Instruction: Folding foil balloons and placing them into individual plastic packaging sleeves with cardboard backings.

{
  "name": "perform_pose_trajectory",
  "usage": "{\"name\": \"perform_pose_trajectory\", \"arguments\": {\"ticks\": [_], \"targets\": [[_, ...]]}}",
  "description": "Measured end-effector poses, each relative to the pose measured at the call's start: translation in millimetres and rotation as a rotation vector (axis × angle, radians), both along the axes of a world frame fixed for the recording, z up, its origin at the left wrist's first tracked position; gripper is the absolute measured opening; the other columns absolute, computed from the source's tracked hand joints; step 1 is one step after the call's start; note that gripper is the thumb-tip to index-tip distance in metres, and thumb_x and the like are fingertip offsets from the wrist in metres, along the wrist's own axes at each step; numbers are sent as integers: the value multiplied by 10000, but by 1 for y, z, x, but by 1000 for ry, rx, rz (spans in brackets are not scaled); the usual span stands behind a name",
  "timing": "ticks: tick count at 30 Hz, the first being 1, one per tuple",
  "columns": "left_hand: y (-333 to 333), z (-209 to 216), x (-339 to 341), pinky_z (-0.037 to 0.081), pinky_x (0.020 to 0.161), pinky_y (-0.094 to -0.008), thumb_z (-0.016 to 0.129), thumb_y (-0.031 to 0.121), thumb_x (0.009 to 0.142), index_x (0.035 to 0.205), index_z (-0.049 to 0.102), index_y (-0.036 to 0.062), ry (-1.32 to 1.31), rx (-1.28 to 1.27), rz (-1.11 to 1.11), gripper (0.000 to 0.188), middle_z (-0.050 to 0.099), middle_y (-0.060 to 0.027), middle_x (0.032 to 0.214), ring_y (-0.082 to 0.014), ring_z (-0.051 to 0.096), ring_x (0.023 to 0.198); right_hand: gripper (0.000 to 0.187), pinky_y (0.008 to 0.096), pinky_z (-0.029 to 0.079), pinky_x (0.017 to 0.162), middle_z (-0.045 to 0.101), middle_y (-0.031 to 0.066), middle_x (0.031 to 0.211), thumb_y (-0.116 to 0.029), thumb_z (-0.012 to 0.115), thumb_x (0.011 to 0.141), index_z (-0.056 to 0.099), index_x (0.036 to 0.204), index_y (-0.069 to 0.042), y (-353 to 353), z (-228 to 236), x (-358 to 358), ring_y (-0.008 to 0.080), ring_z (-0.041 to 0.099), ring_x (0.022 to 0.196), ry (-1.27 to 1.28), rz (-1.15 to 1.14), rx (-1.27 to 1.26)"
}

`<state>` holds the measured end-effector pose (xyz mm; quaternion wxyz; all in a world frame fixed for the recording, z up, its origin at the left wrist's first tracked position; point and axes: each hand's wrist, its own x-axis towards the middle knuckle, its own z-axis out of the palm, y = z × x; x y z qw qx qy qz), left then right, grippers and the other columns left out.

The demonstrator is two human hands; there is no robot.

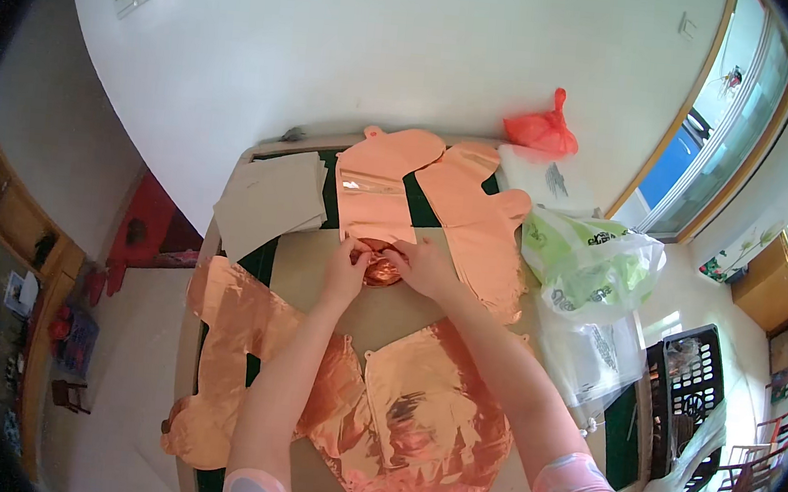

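At the middle of the table, my left hand (347, 270) and my right hand (422, 265) grip a small crumpled piece of shiny rose-gold foil (384, 274) with their fingertips. It lies at the lower end of a flat rose-gold foil balloon (374, 211); whether the two are joined I cannot tell. To the right of my right hand rests a stack of flat foil balloons (478, 244). A large flat foil balloon (438, 390) spreads out between my forearms, and a further curved foil balloon (227, 349) lies left of my left forearm.
Grey-beige cardboard sheets (272, 198) lie at the table's far left. Along the right side are a green and white plastic bag (590, 258), clear plastic bags (595, 357) and a black basket (691, 384). A red plastic bag (542, 131) sits at the back, against the white wall.
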<state>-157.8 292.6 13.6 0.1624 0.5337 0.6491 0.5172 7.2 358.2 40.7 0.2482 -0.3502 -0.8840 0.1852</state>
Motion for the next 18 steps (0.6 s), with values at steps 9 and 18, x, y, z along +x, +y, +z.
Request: {"name": "perform_pose_trajectory", "arguments": {"ticks": [9,18], "targets": [[-8,23,25,394,926,-432,616,47,788,1084,532,42,703,34,225,308,506,-128,1164,-324,474,1112,263,369,476,728,645,194,843,-196,529,943,594,1049,36,33,-13,-13,306,631,818,750,-397,-299],[55,2,-13,332,1031,-478,595,308,886,1194,568,46,949,-270,-75,405,498,-148,1286,-329,451,1209,174,401,484,704,634,172,981,-149,568,918,651,1046,-64,8,39,4,348,614,827,434,-259,50]]}}
